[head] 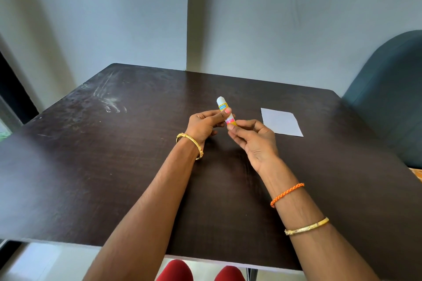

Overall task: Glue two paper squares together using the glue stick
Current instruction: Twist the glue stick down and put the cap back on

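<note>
A white glue stick [223, 107] with a yellow and pink label is held above the middle of the dark table [114, 155], its white cap pointing up and away. My left hand [204, 126] grips its upper body with thumb and fingers. My right hand [250, 136] pinches its lower end between thumb and fingertips. A white paper square [281, 121] lies flat on the table to the right of my hands; I see one sheet outline and cannot tell whether a second lies under it.
A teal chair back [388, 98] stands at the table's right edge. The wall [205, 18] runs right behind the table's far edge. White smears [109, 100] mark the far left tabletop. Red-clothed knees [201, 272] show below the near edge.
</note>
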